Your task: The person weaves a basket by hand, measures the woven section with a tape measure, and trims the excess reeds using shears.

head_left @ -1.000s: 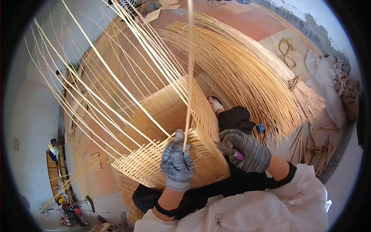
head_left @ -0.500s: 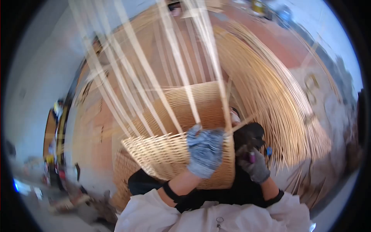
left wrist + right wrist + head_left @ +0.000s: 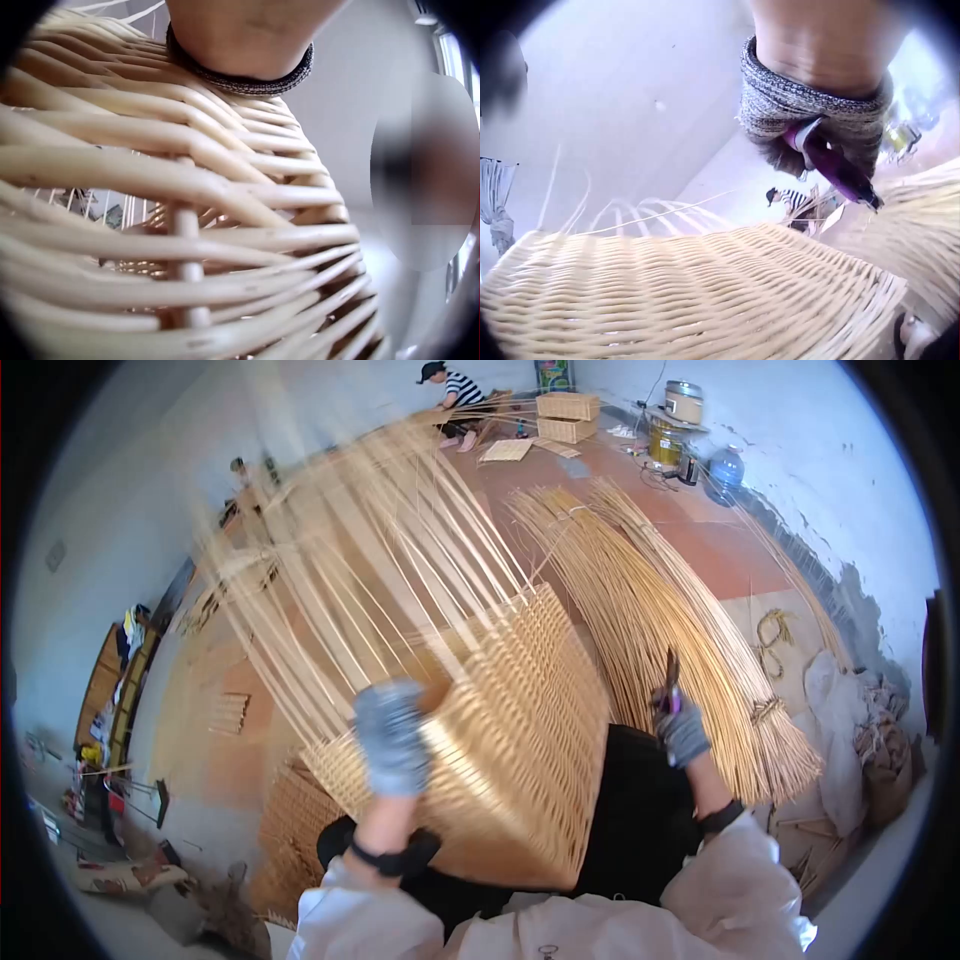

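Observation:
A half-woven wicker basket (image 3: 520, 710), its long upright stakes rising from the rim, stands tilted across the person's lap. My gloved left hand (image 3: 392, 735) grips its near left rim, the fingers blurred and partly hidden. In the left wrist view the glove cuff (image 3: 247, 81) lies right at the woven wall (image 3: 150, 172). To the right of the basket, apart from it, my gloved right hand (image 3: 682, 730) holds purple-handled pruning shears (image 3: 672, 695), blades pointing up in the head view. The right wrist view shows the shears (image 3: 840, 176) beyond the basket wall (image 3: 690, 292).
Large bundles of willow rods (image 3: 640, 620) lie on the floor to the right, beside a white plastic sack (image 3: 835, 730). Another woven piece (image 3: 295, 815) is at the lower left. At the back a person in a striped top (image 3: 462, 392) sits near finished baskets (image 3: 567, 410).
The basket has turned and tilted, its stakes swinging in a blur, with the left hand at its rim. The right hand with the shears has drawn away from the basket and upward. The head view has risen.

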Demonstrator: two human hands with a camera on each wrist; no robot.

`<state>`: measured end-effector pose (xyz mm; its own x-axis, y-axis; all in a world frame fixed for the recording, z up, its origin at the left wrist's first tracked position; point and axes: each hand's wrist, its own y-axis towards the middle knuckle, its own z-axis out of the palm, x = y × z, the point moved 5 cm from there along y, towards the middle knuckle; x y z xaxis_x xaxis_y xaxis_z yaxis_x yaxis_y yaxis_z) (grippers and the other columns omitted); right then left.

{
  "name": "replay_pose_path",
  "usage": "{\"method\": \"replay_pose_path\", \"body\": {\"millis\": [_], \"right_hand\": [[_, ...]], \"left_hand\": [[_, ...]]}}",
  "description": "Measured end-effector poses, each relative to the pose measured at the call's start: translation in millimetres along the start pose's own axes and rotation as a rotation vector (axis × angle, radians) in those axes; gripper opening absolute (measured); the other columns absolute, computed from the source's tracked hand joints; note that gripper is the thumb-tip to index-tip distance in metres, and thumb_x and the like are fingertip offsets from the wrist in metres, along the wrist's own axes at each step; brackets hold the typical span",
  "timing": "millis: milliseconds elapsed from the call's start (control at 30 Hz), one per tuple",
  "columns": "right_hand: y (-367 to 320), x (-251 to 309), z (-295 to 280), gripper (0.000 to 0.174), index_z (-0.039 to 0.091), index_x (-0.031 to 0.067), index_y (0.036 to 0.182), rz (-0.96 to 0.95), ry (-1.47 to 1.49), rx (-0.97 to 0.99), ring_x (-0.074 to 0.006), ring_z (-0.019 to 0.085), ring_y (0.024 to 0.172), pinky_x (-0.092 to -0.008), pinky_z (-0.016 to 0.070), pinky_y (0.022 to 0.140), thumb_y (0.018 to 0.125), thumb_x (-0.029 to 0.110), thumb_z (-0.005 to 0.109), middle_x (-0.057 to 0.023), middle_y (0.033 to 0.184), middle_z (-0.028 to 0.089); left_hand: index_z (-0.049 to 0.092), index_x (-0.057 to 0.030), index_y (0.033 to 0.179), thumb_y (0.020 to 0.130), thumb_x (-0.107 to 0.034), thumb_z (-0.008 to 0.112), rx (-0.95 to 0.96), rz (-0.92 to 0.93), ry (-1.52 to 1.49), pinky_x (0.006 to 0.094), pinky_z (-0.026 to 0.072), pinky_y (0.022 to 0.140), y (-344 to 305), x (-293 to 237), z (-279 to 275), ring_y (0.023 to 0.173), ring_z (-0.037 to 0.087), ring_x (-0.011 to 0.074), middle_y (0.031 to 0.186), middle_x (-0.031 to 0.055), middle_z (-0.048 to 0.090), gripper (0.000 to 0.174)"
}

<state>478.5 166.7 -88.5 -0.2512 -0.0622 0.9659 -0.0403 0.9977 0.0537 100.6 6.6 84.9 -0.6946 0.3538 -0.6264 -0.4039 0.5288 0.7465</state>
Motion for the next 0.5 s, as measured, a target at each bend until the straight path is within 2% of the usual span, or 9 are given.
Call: {"method": "replay_pose_path", "body": {"millis": [33,100,133,167,267,333,367,467,500], "right_hand": [[22.2,31.0,-8.2,0.022,0.055,0.0081,0.087,0.039,0.066,0.047,-0.0122,0.049,0.05,-0.0261,0.0402,0.046,0.067,-0.002,0.057,-0.0019,0.065,0.051],[46.6,53.7,-15.7,0.021,0.054,0.0072,0.087,-0.004,0.131,0.169,-0.0115,0.046,0.048,-0.0254,0.039,0.044,0.067,0.001,0.059,-0.0002,0.063,0.048],[54.3,56.2,-20.8,0.022,0.054,0.0067,0.087,0.025,0.135,0.227,-0.0111,0.045,0.049,-0.0248,0.0388,0.045,0.066,0.002,0.06,0.0,0.064,0.048],[58.7,58.8,-23.9,0.023,0.054,0.0063,0.087,0.058,0.139,0.287,-0.0108,0.045,0.049,-0.0243,0.0385,0.045,0.066,0.003,0.06,0.0003,0.066,0.048],[67.3,75.2,-43.0,0.025,0.054,0.0051,0.089,-0.076,0.342,0.264,-0.0122,0.049,0.067,-0.0254,0.042,0.061,0.065,0.001,0.059,-0.0007,0.075,0.051],[62.8,65.1,-44.5,0.026,0.053,0.0053,0.09,-0.074,0.395,0.136,-0.0131,0.049,0.068,-0.0257,0.0424,0.063,0.065,0.0,0.059,-0.0005,0.074,0.051],[60.6,55.1,-41.6,0.026,0.053,0.0054,0.09,-0.07,0.453,0.09,-0.0133,0.05,0.067,-0.0255,0.0426,0.061,0.066,0.0,0.059,-0.0004,0.073,0.051],[36.5,11.5,-18.5,0.026,0.053,0.006,0.091,-0.011,0.539,0.045,-0.0137,0.05,0.062,-0.0247,0.0424,0.055,0.067,-0.002,0.058,-0.0002,0.073,0.051],[25.7,-6.5,-5.0,0.026,0.052,0.0063,0.091,0.018,0.558,0.042,-0.0138,0.05,0.06,-0.0244,0.0423,0.053,0.067,-0.002,0.058,-0.0001,0.073,0.052]], "left_hand": [[0.056,-0.003,0.082,0.083,-0.031,0.05,-0.153,0.104,0.022,0.0283,0.0405,0.053,3.7,-9.5,-68.1,0.064,0.05,0.0178,0.074,0.0049,0.054,0.028],[0.049,-0.0047,0.079,0.086,-0.032,0.047,-0.174,-0.111,-0.206,0.0204,0.0344,0.045,-1.0,-24.5,-110.9,0.053,0.043,0.0095,0.064,0.001,0.044,0.028],[0.046,-0.0056,0.077,0.088,-0.028,0.045,-0.247,-0.204,-0.409,0.0162,0.0308,0.042,-6.3,-30.6,-126.2,0.049,0.04,0.0063,0.06,0.0,0.04,0.025],[0.041,-0.0066,0.072,0.089,-0.019,0.041,-0.206,-0.398,-1.096,0.0163,0.0289,0.04,-14.1,-15.7,-130.3,0.046,0.039,0.0056,0.055,0.0001,0.037,0.021],[0.04,-0.0072,0.067,0.087,-0.013,0.038,-0.223,-0.398,-1.299,0.0196,0.0259,0.038,-7.4,3.5,-121.8,0.043,0.033,0.0075,0.049,-0.0003,0.032,0.02],[0.042,-0.006,0.061,0.085,-0.019,0.038,-0.262,0.029,-0.437,0.0247,0.0303,0.046,23.4,5.5,-106.6,0.051,0.037,0.0119,0.056,0.0029,0.039,0.028],[0.041,-0.0058,0.061,0.088,-0.022,0.034,-0.157,0.112,-0.43,0.0248,0.0319,0.049,32.1,38.0,-95.8,0.053,0.037,0.0121,0.059,0.0038,0.041,0.032],[0.048,-0.0064,0.069,0.087,-0.015,0.044,-0.132,-0.608,-0.995,0.0208,0.0363,0.049,33.3,173.4,-67.8,0.052,0.04,0.008,0.061,0.0009,0.044,0.02],[0.048,-0.0071,0.068,0.087,-0.015,0.046,-0.158,-0.716,-0.832,0.0212,0.0377,0.048,22.7,184.6,-63.9,0.051,0.042,0.0091,0.06,0.0007,0.045,0.021]]}}
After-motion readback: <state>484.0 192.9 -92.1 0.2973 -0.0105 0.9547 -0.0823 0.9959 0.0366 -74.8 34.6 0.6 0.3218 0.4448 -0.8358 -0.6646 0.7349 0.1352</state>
